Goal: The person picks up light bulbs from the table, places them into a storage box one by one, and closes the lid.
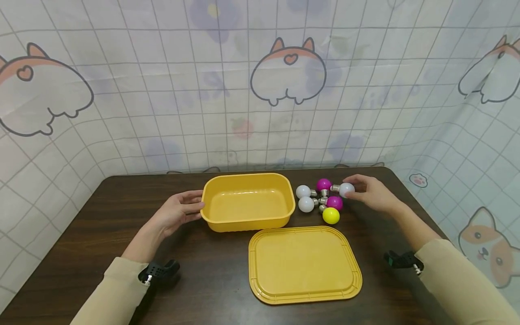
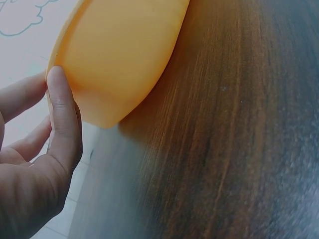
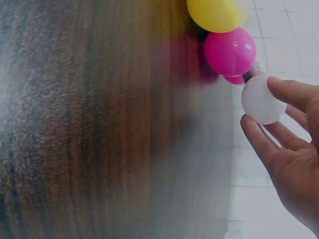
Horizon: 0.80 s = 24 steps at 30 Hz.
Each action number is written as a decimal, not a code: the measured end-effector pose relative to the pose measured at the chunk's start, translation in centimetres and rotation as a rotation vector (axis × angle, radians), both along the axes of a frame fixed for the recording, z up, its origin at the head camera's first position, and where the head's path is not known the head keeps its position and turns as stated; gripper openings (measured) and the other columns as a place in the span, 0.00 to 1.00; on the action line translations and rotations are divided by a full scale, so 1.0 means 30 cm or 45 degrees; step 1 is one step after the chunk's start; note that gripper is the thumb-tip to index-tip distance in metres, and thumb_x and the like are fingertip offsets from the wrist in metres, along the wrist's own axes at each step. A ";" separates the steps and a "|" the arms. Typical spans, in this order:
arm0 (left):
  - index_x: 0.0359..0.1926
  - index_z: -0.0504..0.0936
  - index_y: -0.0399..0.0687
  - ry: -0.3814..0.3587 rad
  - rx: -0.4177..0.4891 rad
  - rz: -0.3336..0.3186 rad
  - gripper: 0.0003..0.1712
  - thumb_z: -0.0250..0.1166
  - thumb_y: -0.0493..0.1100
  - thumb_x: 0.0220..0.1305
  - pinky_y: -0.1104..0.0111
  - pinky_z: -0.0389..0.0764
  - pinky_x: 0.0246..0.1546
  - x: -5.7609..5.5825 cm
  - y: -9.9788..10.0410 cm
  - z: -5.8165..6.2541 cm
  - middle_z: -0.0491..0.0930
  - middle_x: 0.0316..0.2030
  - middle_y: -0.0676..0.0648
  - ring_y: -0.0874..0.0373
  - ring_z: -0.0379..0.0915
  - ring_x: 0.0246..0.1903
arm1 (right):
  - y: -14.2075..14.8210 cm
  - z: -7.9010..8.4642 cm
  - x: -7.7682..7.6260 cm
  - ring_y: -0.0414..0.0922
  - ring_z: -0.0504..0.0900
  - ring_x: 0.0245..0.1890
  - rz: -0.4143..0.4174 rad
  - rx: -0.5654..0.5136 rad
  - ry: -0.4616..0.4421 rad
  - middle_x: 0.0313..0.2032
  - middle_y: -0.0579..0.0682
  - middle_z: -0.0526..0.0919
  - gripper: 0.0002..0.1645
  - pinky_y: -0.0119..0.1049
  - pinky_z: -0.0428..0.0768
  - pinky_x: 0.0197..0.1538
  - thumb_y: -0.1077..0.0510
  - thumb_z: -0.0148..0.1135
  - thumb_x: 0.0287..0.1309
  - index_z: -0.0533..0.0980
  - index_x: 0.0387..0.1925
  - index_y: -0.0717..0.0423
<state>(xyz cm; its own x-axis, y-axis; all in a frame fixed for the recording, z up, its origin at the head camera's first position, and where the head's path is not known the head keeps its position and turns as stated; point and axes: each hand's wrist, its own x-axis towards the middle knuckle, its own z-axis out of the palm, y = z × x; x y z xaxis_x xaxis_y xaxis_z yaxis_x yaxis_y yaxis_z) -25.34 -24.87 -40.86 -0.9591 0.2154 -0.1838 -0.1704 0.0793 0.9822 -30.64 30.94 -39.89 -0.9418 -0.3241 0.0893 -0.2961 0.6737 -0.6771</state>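
the left hand [image 1: 180, 209] is at the left end of the rectangular yellow plastic box [image 1: 248, 224]; its fingers are part-spread and slightly bent, and thumb and fingers hold the rim loosely; the box stands upright, open side up, on the dark brown wood-grain table [image 1: 203, 280]; the flat yellow rounded-corner plastic lid [image 1: 304, 265] lies nearer the wearer, just beside the box's near right corner; to the right of the box, beyond the lid, five round bulbs with metallic screw bases lie in a close cluster; at its left are two white round bulbs [image 1: 306, 204], bases pointing right; next are two magenta round bulbs [image 1: 335, 203], one farther and one nearer; the yellow round bulb [image 1: 331, 215] is nearest the lid; at the far right, the right hand [image 1: 371, 192] is partly closed, pinching a separate white round bulb [image 3: 261, 99] by its globe between thumb and fingers, base pointing left toward the cluster; whether this bulb touches the table cannot be determined.
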 end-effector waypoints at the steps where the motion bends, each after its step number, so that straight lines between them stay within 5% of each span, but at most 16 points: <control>1: 0.76 0.60 0.34 -0.001 0.002 0.000 0.38 0.66 0.39 0.72 0.66 0.84 0.50 0.000 0.000 -0.001 0.72 0.62 0.36 0.57 0.81 0.45 | -0.002 0.005 0.002 0.65 0.79 0.58 0.007 -0.010 -0.002 0.58 0.66 0.78 0.27 0.60 0.80 0.57 0.57 0.68 0.69 0.73 0.63 0.65; 24: 0.76 0.60 0.34 0.012 0.012 -0.037 0.37 0.65 0.38 0.73 0.66 0.84 0.51 -0.001 -0.005 -0.002 0.73 0.59 0.38 0.56 0.81 0.46 | -0.061 0.086 -0.009 0.63 0.79 0.58 0.046 -0.002 0.000 0.58 0.64 0.79 0.28 0.59 0.80 0.57 0.55 0.67 0.69 0.73 0.64 0.63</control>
